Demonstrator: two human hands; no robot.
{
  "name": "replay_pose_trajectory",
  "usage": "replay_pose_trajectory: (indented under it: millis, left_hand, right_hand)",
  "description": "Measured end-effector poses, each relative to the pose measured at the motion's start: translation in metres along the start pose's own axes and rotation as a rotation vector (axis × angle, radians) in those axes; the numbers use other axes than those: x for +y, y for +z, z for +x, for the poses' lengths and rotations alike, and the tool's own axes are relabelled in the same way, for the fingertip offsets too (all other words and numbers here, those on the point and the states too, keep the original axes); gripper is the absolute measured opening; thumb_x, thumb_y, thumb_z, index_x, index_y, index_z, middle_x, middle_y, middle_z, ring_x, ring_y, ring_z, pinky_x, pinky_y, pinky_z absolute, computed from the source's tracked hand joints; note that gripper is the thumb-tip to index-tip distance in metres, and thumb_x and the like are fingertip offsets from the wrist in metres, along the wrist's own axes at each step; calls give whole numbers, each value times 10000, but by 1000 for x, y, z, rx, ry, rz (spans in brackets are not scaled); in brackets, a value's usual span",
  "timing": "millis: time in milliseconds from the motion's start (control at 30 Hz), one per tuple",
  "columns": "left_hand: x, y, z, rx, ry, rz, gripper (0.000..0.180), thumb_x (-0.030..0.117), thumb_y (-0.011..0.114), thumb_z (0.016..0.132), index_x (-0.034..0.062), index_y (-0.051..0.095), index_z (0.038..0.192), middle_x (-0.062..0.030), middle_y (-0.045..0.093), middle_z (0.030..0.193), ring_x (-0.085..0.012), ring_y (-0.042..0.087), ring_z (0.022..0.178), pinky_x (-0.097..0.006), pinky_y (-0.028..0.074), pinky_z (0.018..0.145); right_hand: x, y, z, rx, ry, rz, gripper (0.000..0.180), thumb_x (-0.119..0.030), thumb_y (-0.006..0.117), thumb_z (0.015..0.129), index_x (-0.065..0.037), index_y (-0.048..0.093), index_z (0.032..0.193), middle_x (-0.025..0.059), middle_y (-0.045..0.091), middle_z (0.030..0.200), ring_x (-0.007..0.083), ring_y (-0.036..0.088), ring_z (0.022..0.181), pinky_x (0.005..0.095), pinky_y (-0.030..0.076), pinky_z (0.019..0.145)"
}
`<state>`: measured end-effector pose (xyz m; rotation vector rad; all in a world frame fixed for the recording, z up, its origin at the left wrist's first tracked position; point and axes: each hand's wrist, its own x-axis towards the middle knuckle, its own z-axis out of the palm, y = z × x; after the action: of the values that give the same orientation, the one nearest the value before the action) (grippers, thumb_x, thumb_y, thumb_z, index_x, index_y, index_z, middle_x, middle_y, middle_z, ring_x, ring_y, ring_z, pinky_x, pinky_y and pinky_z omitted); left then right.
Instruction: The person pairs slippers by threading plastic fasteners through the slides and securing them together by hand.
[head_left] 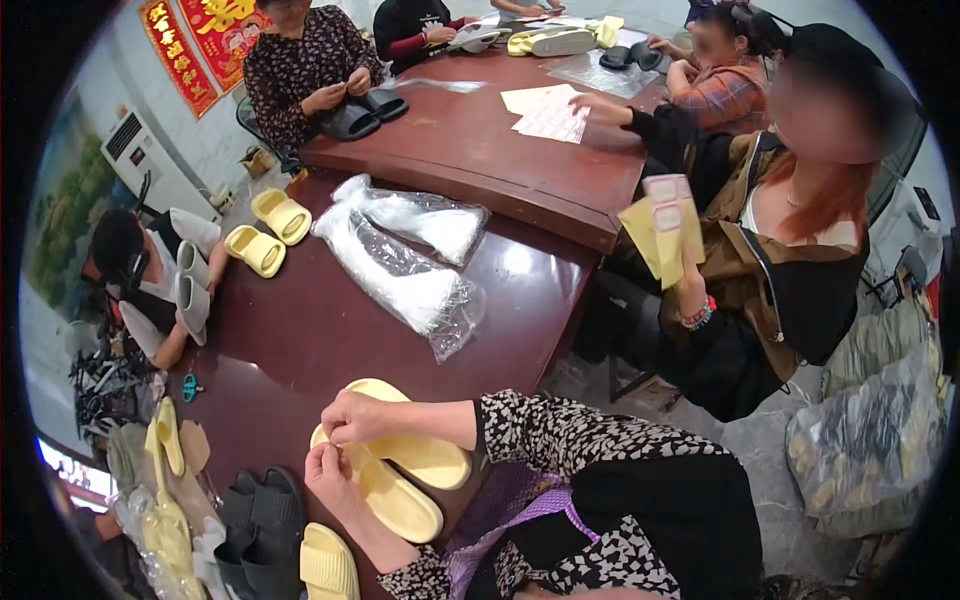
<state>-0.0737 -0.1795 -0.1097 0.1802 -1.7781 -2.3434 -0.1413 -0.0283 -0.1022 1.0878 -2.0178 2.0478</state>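
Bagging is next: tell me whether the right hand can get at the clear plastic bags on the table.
Probably yes: the clear plastic bags lie on open table beyond the yellow slippers, nothing between, though the right hand now pinches a slipper.

small packing workshop: several people round brown table (470,150), foam slippers (268,232), clear plastic bags (400,265), loose labels (550,115).

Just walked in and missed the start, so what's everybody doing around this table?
The person's left hand and right hand pinch at the edge of a pair of yellow slippers on the dark red table. Clear plastic bags lie mid-table. Co-workers around it handle grey, black and yellow slippers; one holds yellow cards.
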Motion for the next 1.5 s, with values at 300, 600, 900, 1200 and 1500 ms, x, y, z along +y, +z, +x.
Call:
replay_pose_trajectory:
  millis: [300, 600, 900, 1200, 1500]
  left_hand:
    - [-1, 4, 3, 14, 74, 16, 105, 13, 575, 878, -9, 601, 976, -16, 601, 789, -62, 538, 643, -169, 420, 578]
    - [6, -36, -26, 313, 270, 482, 336, 85, 499, 932, -63, 487, 1234, -131, 582, 1109, -190, 573, 965, -288, 463, 846]
    - [-7, -34, -42, 207, 105, 502, 352, 152, 507, 942, -82, 503, 1205, -141, 569, 1159, -216, 550, 1027, -309, 434, 917]
    - [-8, -26, -41, 345, 105, 409, 290, 144, 554, 900, -34, 598, 1125, -103, 620, 1080, -175, 596, 931, -297, 483, 819]
    - [-7, -35, -90, 287, 366, 654, 230, 73, 580, 862, -11, 588, 1076, -155, 601, 1096, -263, 633, 930, -337, 491, 825]
  right_hand:
    - [-24, -4, 3, 144, -266, -304, 53, -52, 637, 709, -1, 632, 723, 120, 633, 658, 266, 612, 602, 347, 469, 561]
    - [-56, -35, -71, -77, 198, -531, 156, -149, 634, 798, -5, 619, 854, 150, 620, 773, 327, 613, 698, 432, 487, 670]
    - [-50, 5, -59, -313, 445, -736, 259, -206, 570, 881, 39, 608, 809, 118, 578, 657, 218, 564, 580, 329, 493, 555]
    - [-46, -43, -42, -75, 271, -1268, 205, -249, 613, 754, -48, 649, 740, 158, 638, 684, 290, 633, 619, 417, 501, 595]
    - [-82, -400, 31, 370, 96, -1796, 344, -321, 557, 876, -4, 645, 975, 221, 657, 896, 386, 625, 851, 473, 483, 761]
